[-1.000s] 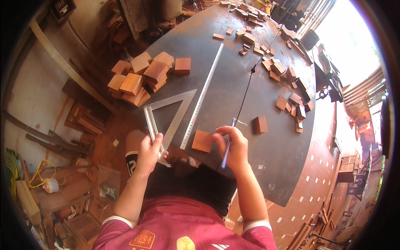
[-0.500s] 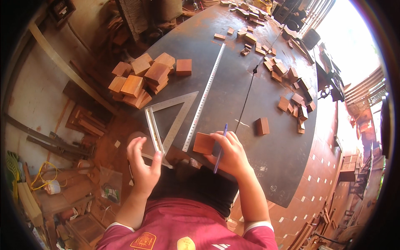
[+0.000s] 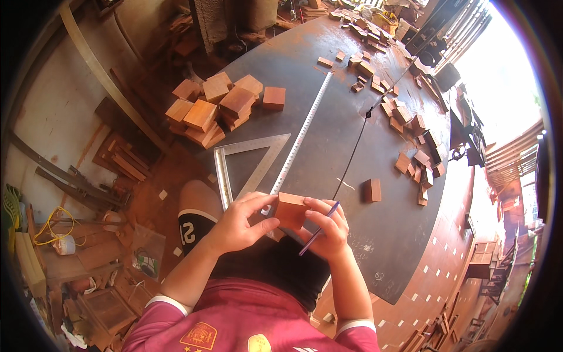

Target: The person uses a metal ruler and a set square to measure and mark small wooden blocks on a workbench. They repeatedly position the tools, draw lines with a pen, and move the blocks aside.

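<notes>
One broad dark table spreads ahead of the person, its near edge at the hands. Many scattered blocks of reddish wood trail along its far end and right side, and a stacked heap of larger ones sits at its left. A long white ruler runs slantwise up the middle, and left of it lies a metal triangular square, its near end partly hidden by the left hand. Both hands meet at the held block, a squarish wooden piece in front of the table's near edge, with one narrow side turned upward. The left hand pinches its left end, index fingertip at the upper corner and thumb lower on the side, a gap showing between those two digits. The right hand is closed on the opposite end, fingertips at the upper right corner. A lone block stands on the table beyond the right hand. Thinnest of all, a blue-violet pen slants across the right hand's fingers, just beside the held block.
</notes>
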Tool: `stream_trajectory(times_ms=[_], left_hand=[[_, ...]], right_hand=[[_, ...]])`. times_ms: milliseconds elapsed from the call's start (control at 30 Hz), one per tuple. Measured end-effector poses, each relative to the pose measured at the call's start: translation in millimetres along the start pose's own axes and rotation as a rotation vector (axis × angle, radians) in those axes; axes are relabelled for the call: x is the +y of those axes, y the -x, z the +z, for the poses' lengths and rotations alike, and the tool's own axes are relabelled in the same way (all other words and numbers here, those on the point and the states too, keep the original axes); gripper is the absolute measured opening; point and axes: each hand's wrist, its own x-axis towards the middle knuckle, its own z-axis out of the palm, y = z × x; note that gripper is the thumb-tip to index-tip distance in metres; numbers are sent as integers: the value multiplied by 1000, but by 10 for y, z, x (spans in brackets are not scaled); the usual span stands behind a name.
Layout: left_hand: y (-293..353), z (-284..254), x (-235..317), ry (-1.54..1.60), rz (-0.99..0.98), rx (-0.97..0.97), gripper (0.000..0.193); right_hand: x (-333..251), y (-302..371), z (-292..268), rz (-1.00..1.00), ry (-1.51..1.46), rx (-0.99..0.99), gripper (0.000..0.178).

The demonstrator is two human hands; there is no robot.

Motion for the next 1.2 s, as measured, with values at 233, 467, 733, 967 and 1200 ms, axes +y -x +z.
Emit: stream_trajectory(times_ms=[233,467,733,967,1200], left_hand=[[80,193,-150,94,56,112,45],[3,249,-86,-198,218,203,45],[105,82,-155,-322,92,456,36],[77,256,-58,-81,95,267,35],[-107,403,-138,-107,55,196,32]], right_hand=[[-68,-114,-60,256,-131,-82,68],[58,-25,-101,300,-150,-138,49],[65,43,-123,695,-303,-64,43],[49,36,-91,713,-419,-123,43],[72,12,-103,602,-217,-213,42]])
